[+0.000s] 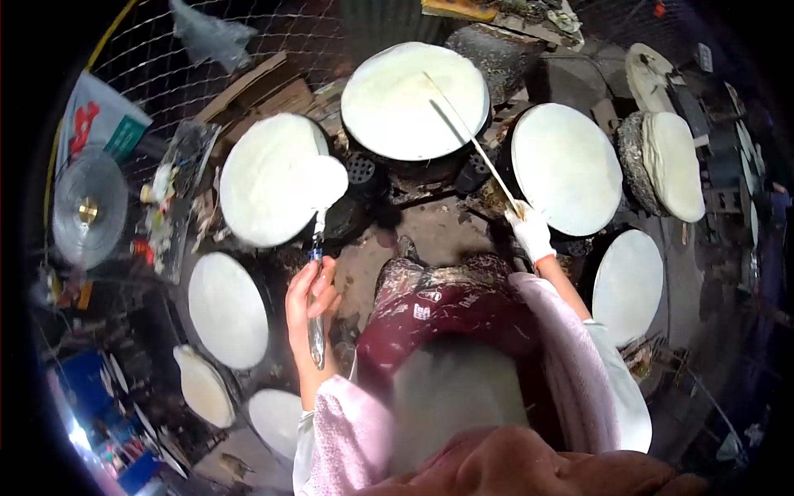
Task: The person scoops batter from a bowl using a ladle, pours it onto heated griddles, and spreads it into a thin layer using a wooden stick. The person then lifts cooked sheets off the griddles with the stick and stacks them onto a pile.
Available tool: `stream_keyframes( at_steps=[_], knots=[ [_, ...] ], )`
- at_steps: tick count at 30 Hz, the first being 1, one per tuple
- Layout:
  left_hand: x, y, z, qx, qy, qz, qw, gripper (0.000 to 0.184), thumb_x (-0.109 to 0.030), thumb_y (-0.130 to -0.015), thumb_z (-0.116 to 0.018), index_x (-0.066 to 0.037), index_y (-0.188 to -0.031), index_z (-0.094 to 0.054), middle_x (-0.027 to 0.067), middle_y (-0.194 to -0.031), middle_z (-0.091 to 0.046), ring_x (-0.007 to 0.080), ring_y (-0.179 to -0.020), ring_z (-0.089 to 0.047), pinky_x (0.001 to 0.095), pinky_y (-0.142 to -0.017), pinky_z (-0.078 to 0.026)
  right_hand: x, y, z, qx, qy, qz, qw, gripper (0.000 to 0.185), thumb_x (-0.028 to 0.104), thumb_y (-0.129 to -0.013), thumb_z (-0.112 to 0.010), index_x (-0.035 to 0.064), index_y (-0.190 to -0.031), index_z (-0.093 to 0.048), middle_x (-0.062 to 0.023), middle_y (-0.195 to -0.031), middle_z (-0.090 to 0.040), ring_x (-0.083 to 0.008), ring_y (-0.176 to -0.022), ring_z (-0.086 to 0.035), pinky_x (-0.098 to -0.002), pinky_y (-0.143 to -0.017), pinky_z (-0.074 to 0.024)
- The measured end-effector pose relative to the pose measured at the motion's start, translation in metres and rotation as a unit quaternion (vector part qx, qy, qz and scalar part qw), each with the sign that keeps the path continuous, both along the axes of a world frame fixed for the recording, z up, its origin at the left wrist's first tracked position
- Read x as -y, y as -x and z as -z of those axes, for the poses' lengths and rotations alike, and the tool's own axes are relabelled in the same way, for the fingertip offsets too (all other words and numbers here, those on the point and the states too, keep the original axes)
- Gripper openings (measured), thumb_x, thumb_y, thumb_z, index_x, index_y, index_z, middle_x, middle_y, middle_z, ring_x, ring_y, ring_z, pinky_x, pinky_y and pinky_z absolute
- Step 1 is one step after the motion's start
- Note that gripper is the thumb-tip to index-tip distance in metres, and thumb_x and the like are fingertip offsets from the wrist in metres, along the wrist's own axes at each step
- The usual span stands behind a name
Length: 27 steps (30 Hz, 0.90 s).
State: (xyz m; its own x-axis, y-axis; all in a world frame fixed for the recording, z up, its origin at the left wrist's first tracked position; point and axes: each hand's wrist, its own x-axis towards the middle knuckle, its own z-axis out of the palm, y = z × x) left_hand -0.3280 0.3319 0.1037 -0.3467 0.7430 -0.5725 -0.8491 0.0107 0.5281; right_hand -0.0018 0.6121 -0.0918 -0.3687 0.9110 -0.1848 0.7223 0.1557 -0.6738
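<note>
My left hand [313,293], bare, has its fingers wrapped round the metal handle of a ladle [318,252]. The ladle's round white head [321,180] overlaps the right side of a round white-topped pan [263,186]. My right hand [529,230], in a white glove, is closed on a thin pale stick [490,165]. The stick slants forward over the far middle pan [389,103], which has a smooth white layer on top; I cannot tell whether its tip touches. Close beside my right hand is another white-topped pan [566,169].
More white-topped rounds surround me: one at left [228,311], one at right [628,288]. A thick white round [674,165] sits further right. Perforated black cylinders [361,169] stand between the pans. A fan [89,211] and wire mesh [273,41] are at far left.
</note>
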Motion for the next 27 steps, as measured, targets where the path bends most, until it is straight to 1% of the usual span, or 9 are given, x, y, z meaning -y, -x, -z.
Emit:
stream_keyframes(
  at_steps=[3, 5, 7, 12, 16, 20, 21, 22, 27],
  knots=[
    [-0.004, 0.046, 0.004, -0.034, -0.018, 0.029, 0.999, 0.029, -0.021, -0.099, -0.041, 0.002, -0.105, -0.058, -0.002, -0.064, -0.044, 0.0043, -0.034, -0.031, 0.0212, -0.035, -0.022, -0.037, 0.053, -0.03, 0.001, 0.041, -0.018, 0.999, 0.024, 0.03, -0.087, -0.061, 0.0063, -0.09, -0.06, -0.0118, -0.075, -0.06, -0.0263, -0.072, -0.057, -0.0378, -0.07, -0.0454],
    [-0.007, 0.067, 0.008, -0.007, -0.056, 0.031, 0.998, 0.031, -0.02, -0.101, -0.038, 0.004, -0.108, -0.055, -0.0018, -0.064, -0.044, 0.0047, -0.033, -0.031, 0.0217, -0.035, -0.023, -0.071, 0.078, -0.023, -0.041, 0.092, -0.005, 0.995, 0.026, 0.031, -0.087, -0.063, 0.0061, -0.088, -0.057, -0.0048, -0.074, -0.054, -0.0175, -0.073, -0.049, -0.0337, -0.07, -0.0425],
    [-0.016, 0.082, 0.007, 0.034, -0.087, 0.023, 0.995, 0.031, -0.019, -0.101, -0.036, 0.006, -0.109, -0.053, -0.0014, -0.064, -0.043, 0.005, -0.033, -0.032, 0.0216, -0.035, -0.024, -0.098, 0.11, -0.046, -0.049, 0.045, 0.03, 0.997, 0.031, 0.033, -0.083, -0.068, 0.0048, -0.088, -0.057, -0.0049, -0.075, -0.055, -0.0182, -0.073, -0.05, -0.0322, -0.07, -0.0429],
    [-0.031, 0.102, 0.016, 0.184, -0.17, -0.023, 0.968, 0.036, -0.018, -0.102, -0.03, 0.012, -0.119, -0.04, 0.0031, -0.07, -0.045, 0.0079, -0.034, -0.041, 0.0227, -0.038, -0.026, -0.199, 0.149, -0.004, -0.077, 0.047, 0.033, 0.995, 0.045, 0.029, -0.074, -0.076, 0.0004, -0.105, -0.062, -0.0107, -0.095, -0.066, -0.0207, -0.085, -0.059, -0.0304, -0.08, -0.0455],
    [-0.054, 0.089, -0.004, 0.163, -0.132, -0.07, 0.975, 0.034, -0.019, -0.102, -0.032, 0.01, -0.115, -0.046, 0.0008, -0.068, -0.044, 0.0062, -0.034, -0.037, 0.0222, -0.038, -0.027, -0.246, 0.179, 0.02, -0.105, 0.028, 0.029, 0.994, 0.06, 0.039, -0.068, -0.077, -0.0035, -0.107, -0.061, -0.0172, -0.103, -0.067, -0.0229, -0.094, -0.064, -0.0306, -0.084, -0.0471],
    [-0.068, 0.084, -0.011, 0.14, -0.144, -0.072, 0.977, 0.034, -0.02, -0.101, -0.034, 0.009, -0.115, -0.048, -0.0015, -0.068, -0.045, 0.0048, -0.034, -0.037, 0.0222, -0.038, -0.027, -0.259, 0.193, 0.046, -0.099, -0.033, 0.061, 0.993, 0.083, 0.045, -0.065, -0.078, -0.0048, -0.125, -0.05, -0.0237, -0.115, -0.062, -0.034, -0.105, -0.061, -0.0352, -0.09, -0.046],
    [-0.071, 0.084, -0.013, 0.128, -0.132, -0.076, 0.98, 0.034, -0.02, -0.101, -0.034, 0.008, -0.115, -0.048, -0.002, -0.068, -0.045, 0.0045, -0.034, -0.037, 0.0221, -0.038, -0.027, -0.244, 0.199, 0.0, -0.01, -0.014, 0.073, 0.997, 0.087, 0.044, -0.066, -0.078, -0.0035, -0.131, -0.046, -0.0219, -0.119, -0.061, -0.0306, -0.109, -0.06, -0.0326, -0.092, -0.045],
    [-0.075, 0.085, -0.014, 0.115, -0.122, -0.079, 0.983, 0.034, -0.02, -0.101, -0.035, 0.008, -0.115, -0.048, -0.0026, -0.068, -0.046, 0.0042, -0.034, -0.037, 0.022, -0.038, -0.028, -0.238, 0.202, -0.021, 0.007, -0.006, 0.08, 0.997, 0.087, 0.048, -0.067, -0.075, -0.0029, -0.132, -0.045, -0.0259, -0.122, -0.057, -0.0378, -0.113, -0.056, -0.0369, -0.094, -0.0442],
    [-0.089, 0.101, -0.019, 0.072, -0.116, -0.039, 0.99, 0.031, -0.019, -0.1, -0.036, 0.007, -0.111, -0.05, -0.0035, -0.067, -0.045, 0.0027, -0.033, -0.034, 0.0207, -0.037, -0.026, -0.24, 0.211, 0.003, -0.011, -0.015, 0.096, 0.995, 0.066, 0.033, -0.074, -0.069, 0.0008, -0.129, -0.049, -0.0219, -0.117, -0.061, -0.0344, -0.11, -0.058, -0.0365, -0.093, -0.0451]
  ],
)
